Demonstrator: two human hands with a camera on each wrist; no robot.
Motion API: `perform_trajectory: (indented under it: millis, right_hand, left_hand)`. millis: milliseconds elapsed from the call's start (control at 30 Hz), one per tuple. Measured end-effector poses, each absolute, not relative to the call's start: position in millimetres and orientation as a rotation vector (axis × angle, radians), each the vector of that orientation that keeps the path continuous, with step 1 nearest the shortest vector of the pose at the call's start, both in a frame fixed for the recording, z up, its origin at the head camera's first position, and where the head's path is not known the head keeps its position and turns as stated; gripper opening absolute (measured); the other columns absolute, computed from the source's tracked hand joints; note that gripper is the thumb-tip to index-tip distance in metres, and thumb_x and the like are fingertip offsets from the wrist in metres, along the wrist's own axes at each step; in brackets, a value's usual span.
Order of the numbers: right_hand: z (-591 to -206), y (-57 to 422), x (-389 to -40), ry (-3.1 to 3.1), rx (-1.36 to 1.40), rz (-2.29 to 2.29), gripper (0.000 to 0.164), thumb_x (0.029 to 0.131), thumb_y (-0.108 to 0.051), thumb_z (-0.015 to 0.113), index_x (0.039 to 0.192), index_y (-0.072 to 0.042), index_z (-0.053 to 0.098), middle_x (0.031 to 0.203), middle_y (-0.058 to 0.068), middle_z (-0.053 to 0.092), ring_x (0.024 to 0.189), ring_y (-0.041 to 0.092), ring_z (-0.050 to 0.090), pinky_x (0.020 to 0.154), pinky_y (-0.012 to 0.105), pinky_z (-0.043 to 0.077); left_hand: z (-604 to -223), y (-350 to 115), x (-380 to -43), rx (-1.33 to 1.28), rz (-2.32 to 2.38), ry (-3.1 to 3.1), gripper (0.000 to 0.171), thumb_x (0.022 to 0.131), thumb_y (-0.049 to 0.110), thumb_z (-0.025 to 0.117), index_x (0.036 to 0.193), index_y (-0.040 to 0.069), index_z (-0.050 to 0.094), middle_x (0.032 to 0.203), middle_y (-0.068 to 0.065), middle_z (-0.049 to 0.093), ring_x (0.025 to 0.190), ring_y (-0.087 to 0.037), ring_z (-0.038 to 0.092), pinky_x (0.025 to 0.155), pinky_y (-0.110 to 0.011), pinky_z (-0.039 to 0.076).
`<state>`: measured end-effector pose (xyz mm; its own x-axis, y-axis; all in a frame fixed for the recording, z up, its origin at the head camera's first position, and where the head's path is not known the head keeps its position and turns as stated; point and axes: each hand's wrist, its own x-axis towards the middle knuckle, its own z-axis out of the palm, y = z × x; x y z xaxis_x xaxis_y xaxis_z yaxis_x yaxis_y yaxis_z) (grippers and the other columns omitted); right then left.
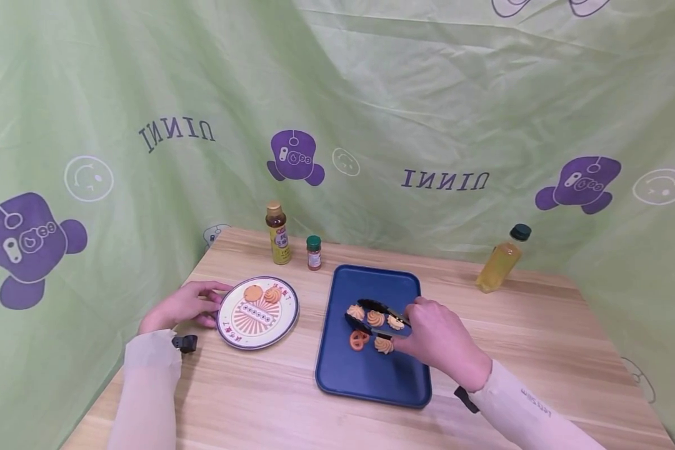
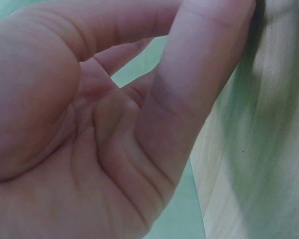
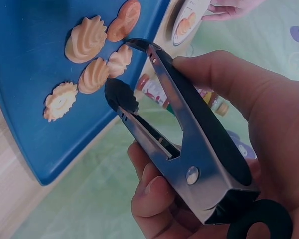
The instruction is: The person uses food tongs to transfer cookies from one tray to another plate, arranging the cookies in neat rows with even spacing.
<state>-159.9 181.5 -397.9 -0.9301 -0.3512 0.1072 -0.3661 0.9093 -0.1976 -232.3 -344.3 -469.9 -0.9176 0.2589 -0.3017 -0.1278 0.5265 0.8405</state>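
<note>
My right hand (image 1: 439,334) grips black-and-silver tongs (image 3: 189,144) above the blue tray (image 1: 371,381). The tong tips are spread, with a small swirled cookie (image 3: 119,59) between them; contact is unclear. Further swirled cookies (image 1: 375,318) and a reddish-brown pretzel (image 1: 357,340) lie close by on the tray. My left hand (image 1: 185,304) touches the left rim of a round patterned plate (image 1: 253,340) with loosely extended fingers. A flat round cookie (image 1: 253,294) and a swirled cookie (image 1: 272,294) sit on that plate. In the left wrist view, the palm and bent fingers fill much of the picture.
At the back of the wooden table (image 1: 242,400) stand a gold-capped brown bottle (image 1: 279,234) and a small green-capped jar (image 1: 314,253). A dark-capped bottle of yellow liquid (image 1: 499,262) stands at the back right. A green printed curtain (image 1: 365,106) hangs behind the table.
</note>
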Motion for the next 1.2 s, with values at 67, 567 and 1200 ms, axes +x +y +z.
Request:
perform_trajectory:
  millis: [67,567,1200]
  right_hand:
    - [-397.5,181.3,-160.3,-3.005,0.562,0.327,0.041,0.08,-0.029,0.095,0.069,-0.016,0.058,0.074,0.001,0.051,0.06,0.017,0.046,0.051,0.027,0.036]
    - [-395.7,178.4,-163.7,-3.004,0.587,0.32,0.047,0.081,-0.027,0.092,0.063,-0.017,0.049,0.07,-0.001,0.046,0.058,0.015,0.04,0.051,0.025,0.029]
    - [-390.2,173.0,-167.9,-2.99,0.603,0.365,0.051,0.079,-0.024,0.089,0.062,-0.019,0.042,0.07,-0.002,0.039,0.057,0.013,0.035,0.051,0.024,0.025]
  left_hand:
    - [-469.6,-343.8,-232.2,0.102,1.356,2.379,0.058,0.108,-0.005,0.062,0.163,-0.01,0.046,0.123,-0.024,0.062,0.085,-0.019,0.073,0.073,-0.031,0.074]
    - [-471.7,-345.0,-231.4,0.102,1.388,2.353,0.059,0.107,-0.006,0.062,0.164,-0.009,0.045,0.123,-0.023,0.06,0.085,-0.019,0.073,0.074,-0.032,0.074]
    - [-472.4,-345.3,-232.6,0.1,1.367,2.373,0.058,0.107,-0.005,0.064,0.163,-0.009,0.047,0.122,-0.023,0.062,0.086,-0.021,0.073,0.074,-0.032,0.074]
